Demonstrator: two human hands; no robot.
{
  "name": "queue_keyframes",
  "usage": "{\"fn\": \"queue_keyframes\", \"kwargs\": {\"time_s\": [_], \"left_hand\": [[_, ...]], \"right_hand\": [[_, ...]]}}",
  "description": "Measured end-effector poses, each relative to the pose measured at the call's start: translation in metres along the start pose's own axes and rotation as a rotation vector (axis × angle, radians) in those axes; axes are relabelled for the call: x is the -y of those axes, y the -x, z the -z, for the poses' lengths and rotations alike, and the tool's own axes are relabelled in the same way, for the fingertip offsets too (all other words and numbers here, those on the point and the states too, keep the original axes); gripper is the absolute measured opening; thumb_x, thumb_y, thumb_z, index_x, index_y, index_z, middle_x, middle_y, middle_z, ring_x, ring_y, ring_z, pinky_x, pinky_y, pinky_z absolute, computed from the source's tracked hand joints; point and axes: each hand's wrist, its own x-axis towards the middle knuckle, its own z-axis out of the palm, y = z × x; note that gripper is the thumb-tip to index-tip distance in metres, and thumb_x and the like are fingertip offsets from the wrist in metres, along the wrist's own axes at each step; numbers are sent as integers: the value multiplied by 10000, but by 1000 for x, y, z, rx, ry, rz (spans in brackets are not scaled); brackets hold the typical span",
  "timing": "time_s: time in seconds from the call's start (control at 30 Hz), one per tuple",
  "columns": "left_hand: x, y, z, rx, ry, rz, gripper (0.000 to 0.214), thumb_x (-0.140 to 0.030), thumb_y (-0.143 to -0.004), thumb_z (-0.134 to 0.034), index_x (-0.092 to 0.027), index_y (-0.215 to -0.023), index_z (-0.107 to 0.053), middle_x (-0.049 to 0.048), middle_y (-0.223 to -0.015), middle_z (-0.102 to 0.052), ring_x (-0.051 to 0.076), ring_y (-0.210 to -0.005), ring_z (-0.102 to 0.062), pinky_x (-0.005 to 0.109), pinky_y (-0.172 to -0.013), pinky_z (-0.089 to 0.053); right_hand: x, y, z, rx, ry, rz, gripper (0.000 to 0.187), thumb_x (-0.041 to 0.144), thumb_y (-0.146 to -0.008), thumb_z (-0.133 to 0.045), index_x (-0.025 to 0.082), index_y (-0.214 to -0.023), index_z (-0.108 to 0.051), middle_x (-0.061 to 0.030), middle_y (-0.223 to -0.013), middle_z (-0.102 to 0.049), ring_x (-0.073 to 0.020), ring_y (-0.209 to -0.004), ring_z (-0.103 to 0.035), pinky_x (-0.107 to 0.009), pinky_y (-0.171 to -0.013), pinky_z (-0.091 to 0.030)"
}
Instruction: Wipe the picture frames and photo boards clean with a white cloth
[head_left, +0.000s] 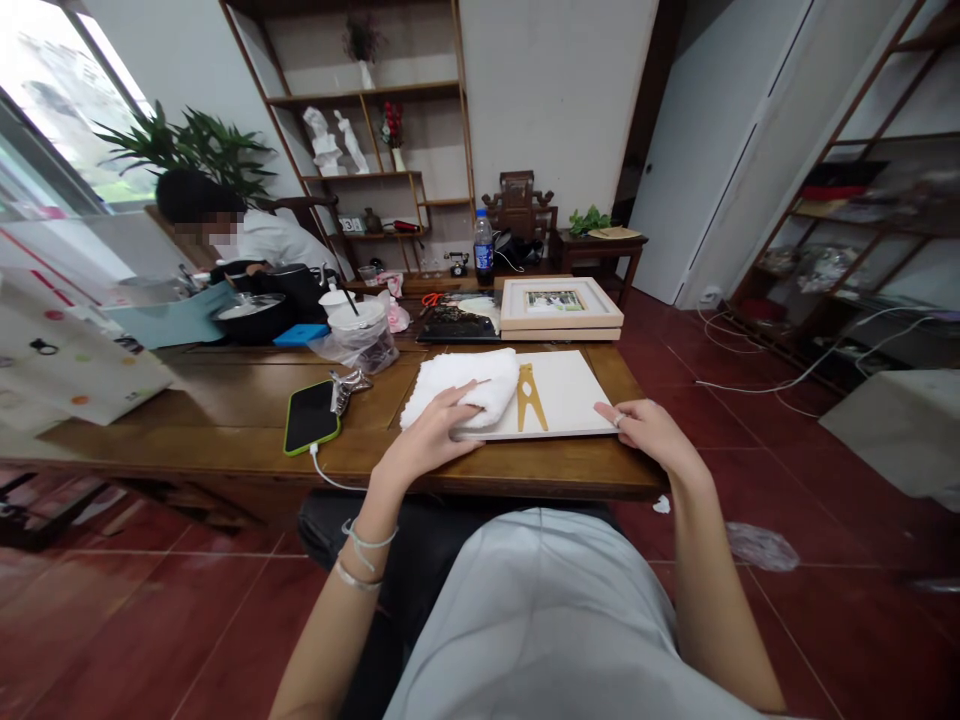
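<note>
A thin white board (574, 385) lies on the wooden table in front of me. On its left part rests a fluffy white cloth (461, 385), and beside that lies a flat golden piece shaped like a letter A (527, 398) with a hole in it. My left hand (431, 428) reaches over the cloth with its fingers on top, and its thumb is at the board's front edge. At the front right corner, my right hand (649, 425) grips the board, thumb above and the other fingers partly hidden.
Left on the table (217, 400) lies a charging phone (311, 415) with a cable. Behind the board are stacked picture frames (562, 302), a black tray (454, 320), orange scissors (430, 299) and a bagged cup (356, 318). A blue-labelled bottle (484, 248) stands farther back. Another person (274, 240) sits at left.
</note>
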Motion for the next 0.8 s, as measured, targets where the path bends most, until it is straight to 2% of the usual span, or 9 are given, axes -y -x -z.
{"fn": "queue_keyframes", "kwargs": {"time_s": [0.13, 0.27, 0.47, 0.8], "left_hand": [[2, -1, -3, -2, 9, 16, 399, -384, -739, -695, -170, -1061, -597, 153, -1357, -449, 264, -1280, -402, 401, -1043, -361], [-6, -5, -3, -10, -18, 81, 430, -475, -746, -661, -178, -1053, -610, 139, -1280, -520, 280, -1272, -406, 406, -1031, -370], [-16, -8, -4, -29, -122, 106, 399, -459, -847, -538, -157, -1102, -590, 146, -1440, -338, 284, -1341, -293, 429, -1057, -320], [-13, -15, -18, -86, -227, 108, 295, -372, -890, -486, -166, -1001, -665, 121, -1371, -455, 294, -1307, -355, 460, -1012, -340]], "right_hand": [[-2, -1, -1, 17, -58, -27, 529, 659, -750, -464, 185, -517, -460, 13, -439, -475, -108, -438, -417, -231, -466, -269], [2, 1, 1, 26, -23, -32, 521, 644, -766, -451, 187, -518, -452, 21, -424, -453, -103, -434, -389, -233, -466, -256], [7, 1, 2, -22, 170, 54, 498, 592, -788, -441, 195, -488, -435, 6, -460, -465, -119, -468, -389, -257, -483, -227], [10, 3, 5, 17, 240, 102, 495, 582, -801, -437, 206, -480, -418, 4, -472, -470, -135, -482, -414, -266, -494, -221]]}}
